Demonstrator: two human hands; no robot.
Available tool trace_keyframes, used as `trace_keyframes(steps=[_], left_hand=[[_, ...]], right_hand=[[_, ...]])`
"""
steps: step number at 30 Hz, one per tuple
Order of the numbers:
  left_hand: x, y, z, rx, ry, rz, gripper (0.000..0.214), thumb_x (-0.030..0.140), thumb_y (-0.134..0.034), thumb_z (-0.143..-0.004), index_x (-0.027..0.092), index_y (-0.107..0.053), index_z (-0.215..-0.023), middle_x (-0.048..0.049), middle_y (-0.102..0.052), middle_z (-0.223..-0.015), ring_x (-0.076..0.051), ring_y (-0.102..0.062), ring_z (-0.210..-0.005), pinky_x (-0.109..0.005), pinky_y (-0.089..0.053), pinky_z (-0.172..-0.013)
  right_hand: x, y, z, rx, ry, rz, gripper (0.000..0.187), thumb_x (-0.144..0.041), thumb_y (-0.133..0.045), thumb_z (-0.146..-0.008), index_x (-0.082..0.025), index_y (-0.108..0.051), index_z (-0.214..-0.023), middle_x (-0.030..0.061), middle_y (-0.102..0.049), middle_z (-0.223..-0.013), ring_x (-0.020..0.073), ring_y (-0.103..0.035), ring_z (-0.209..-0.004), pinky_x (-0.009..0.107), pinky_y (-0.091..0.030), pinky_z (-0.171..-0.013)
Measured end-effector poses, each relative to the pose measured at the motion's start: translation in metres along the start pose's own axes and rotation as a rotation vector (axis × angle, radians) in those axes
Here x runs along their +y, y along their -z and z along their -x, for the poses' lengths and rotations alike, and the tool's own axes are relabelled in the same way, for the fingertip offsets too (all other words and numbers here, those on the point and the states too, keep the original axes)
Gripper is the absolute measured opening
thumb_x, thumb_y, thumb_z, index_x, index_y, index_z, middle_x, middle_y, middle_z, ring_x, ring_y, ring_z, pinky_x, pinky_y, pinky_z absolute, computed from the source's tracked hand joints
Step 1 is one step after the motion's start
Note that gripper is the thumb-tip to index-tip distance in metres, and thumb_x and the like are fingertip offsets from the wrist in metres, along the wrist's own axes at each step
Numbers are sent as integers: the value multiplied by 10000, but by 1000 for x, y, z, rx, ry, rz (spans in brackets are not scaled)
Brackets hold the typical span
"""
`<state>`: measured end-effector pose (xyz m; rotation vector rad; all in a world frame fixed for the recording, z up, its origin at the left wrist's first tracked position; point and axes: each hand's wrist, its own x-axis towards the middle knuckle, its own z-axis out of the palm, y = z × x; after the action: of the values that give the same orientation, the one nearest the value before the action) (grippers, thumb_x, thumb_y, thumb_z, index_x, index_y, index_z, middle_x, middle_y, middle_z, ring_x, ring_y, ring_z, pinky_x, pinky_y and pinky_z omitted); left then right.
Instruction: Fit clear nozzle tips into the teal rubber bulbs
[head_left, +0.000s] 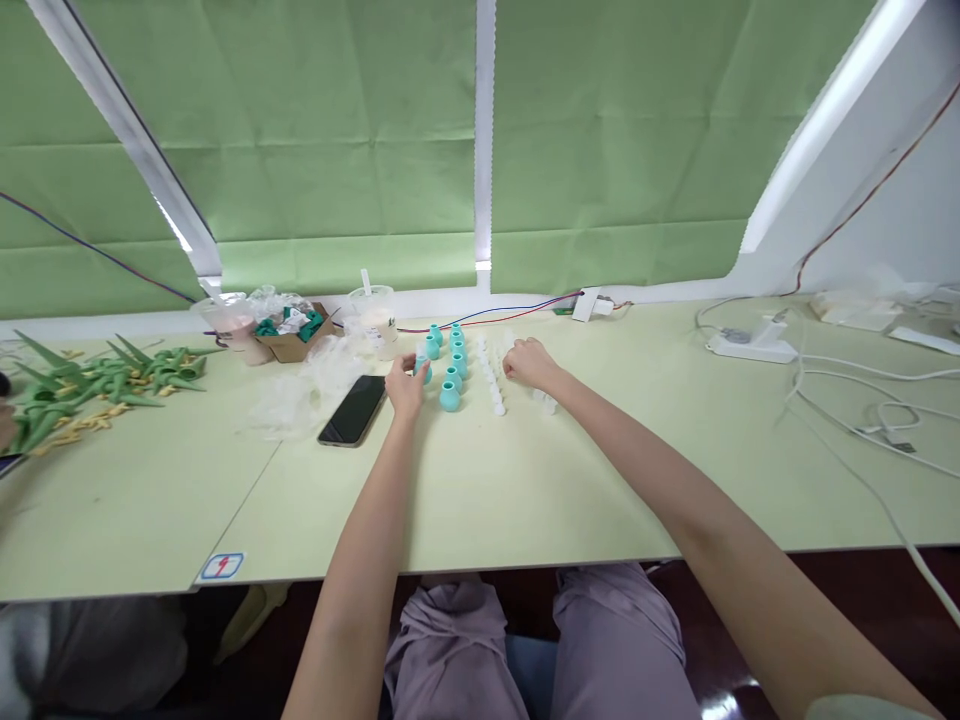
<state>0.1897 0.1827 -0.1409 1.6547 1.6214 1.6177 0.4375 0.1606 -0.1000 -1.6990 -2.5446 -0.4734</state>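
Observation:
At the left of the small turquoise pots, my left hand (406, 388) is closed around one turquoise pot (426, 371), and something whitish shows at its top. Other round turquoise pots (450, 397) with narrow necks stand upright in two rows just to the right of it. A line of small white pieces (493, 382) runs beside them. Past that line, my right hand (529, 363) rests low over the table with its fingers curled in; whatever they hold is hidden. Several clear small pieces (546, 401) lie below the right wrist.
A black phone (352, 411) lies left of my left hand, beside crumpled clear plastic bags (304, 390). Two plastic cups (373, 322) flank a cardboard box (292, 345) at the back. Green plastic parts (97, 385) lie far left; a power strip (752, 345) with white cables sits right.

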Motion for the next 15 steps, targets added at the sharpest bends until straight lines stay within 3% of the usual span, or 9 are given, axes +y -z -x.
trace_keyframes(steps=[6,10,12,15], left_hand=[[4,1,2,-23,-35,20,271,372,-619,-699,190,-584,-897,-44,-666,-880,-174,-617,-834,-284,-454,-737],[10,3,3,-27,-97,-30,240,354,-586,-734,196,-578,-915,-38,-655,-901,-171,-601,-844,-291,-440,-749],[18,5,7,-12,-194,-100,231,339,-568,-754,202,-574,-940,-40,-645,-920,-178,-581,-864,-306,-426,-773],[37,7,17,-21,-438,-248,220,311,-556,-778,202,-572,-968,-58,-631,-947,-208,-542,-923,-342,-385,-825]], right_hand=[[3,-11,2,5,-29,3,128,-146,-594,-747,-194,-713,-748,95,-676,-825,230,-546,-894,328,-301,-737],[5,-4,4,22,-40,-34,96,-209,-627,-759,-193,-707,-809,85,-678,-842,230,-555,-886,344,-301,-778],[2,8,6,110,-75,-135,115,-255,-611,-792,-194,-701,-829,71,-681,-862,230,-563,-891,354,-316,-799],[-9,30,9,283,-165,-528,272,-392,-501,-872,-222,-660,-1012,43,-677,-957,194,-595,-846,340,-382,-793]])
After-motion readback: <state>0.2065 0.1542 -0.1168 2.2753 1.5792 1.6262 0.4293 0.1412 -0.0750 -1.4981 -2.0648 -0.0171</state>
